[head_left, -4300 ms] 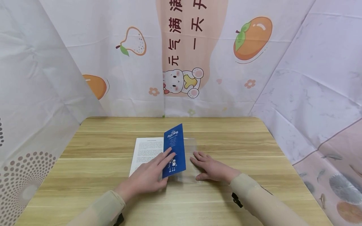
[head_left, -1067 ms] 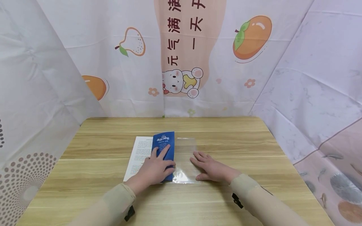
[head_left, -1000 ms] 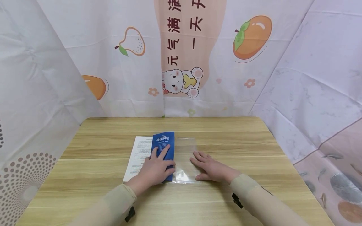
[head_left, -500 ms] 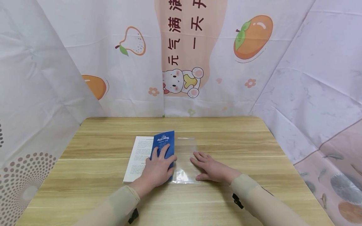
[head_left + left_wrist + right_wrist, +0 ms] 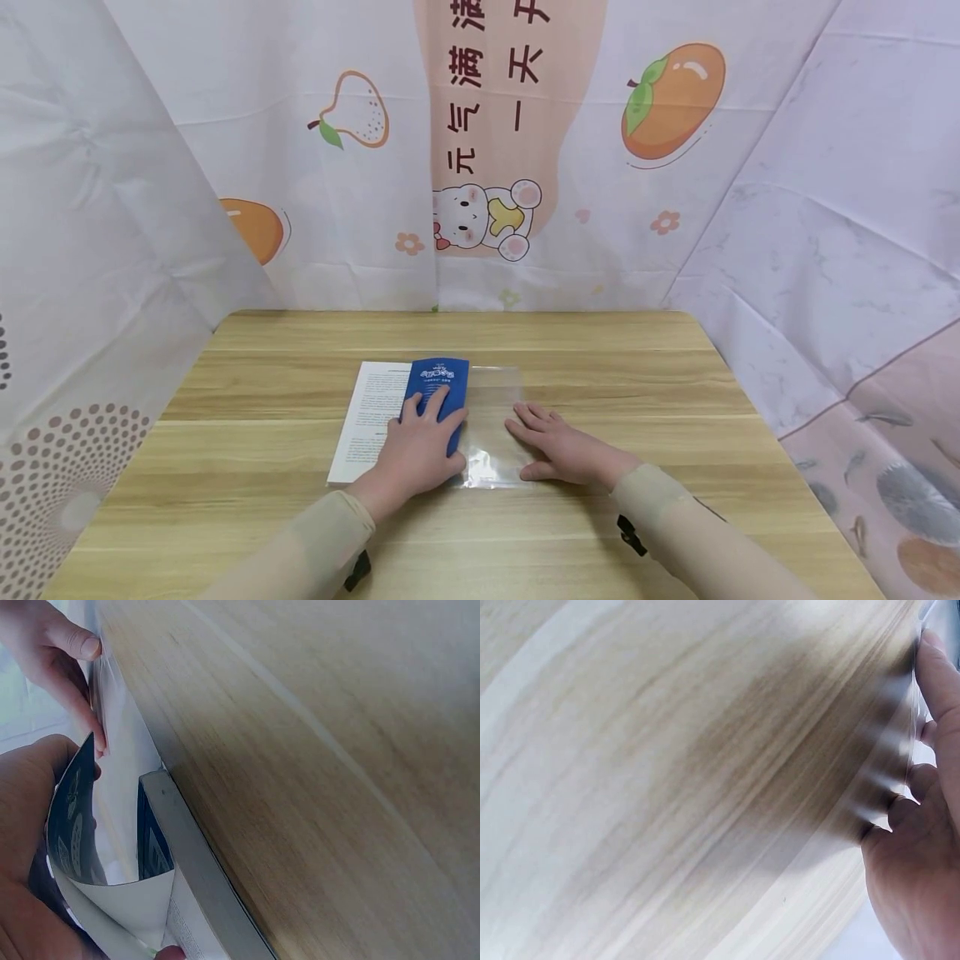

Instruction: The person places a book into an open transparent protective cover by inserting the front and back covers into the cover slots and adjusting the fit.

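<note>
A book lies at mid-table, its printed white page point(image 5: 371, 408) showing on the left. My left hand point(image 5: 418, 446) rests spread over a narrow blue flap point(image 5: 442, 375) with white lettering, at the book's right side. Seen from the left wrist, that flap point(image 5: 71, 817) bows up in a curve above the book's thick edge point(image 5: 191, 859), and the hand point(image 5: 22, 817) lies along its outer side. A clear plastic sheet point(image 5: 491, 417) extends rightward from under the book. My right hand point(image 5: 558, 446) lies flat with fingers extended on the sheet's right edge.
The wooden table point(image 5: 600, 358) reaches back to a white curtain point(image 5: 360, 275) printed with fruit and a cartoon bear. More cloth hangs on both sides. Black straps point(image 5: 630, 533) show under the sleeves.
Earlier the blue flap stood up farther right; it has moved left and, in the last half second, its far edge has sunk lower under my left hand. My right hand stays put.
</note>
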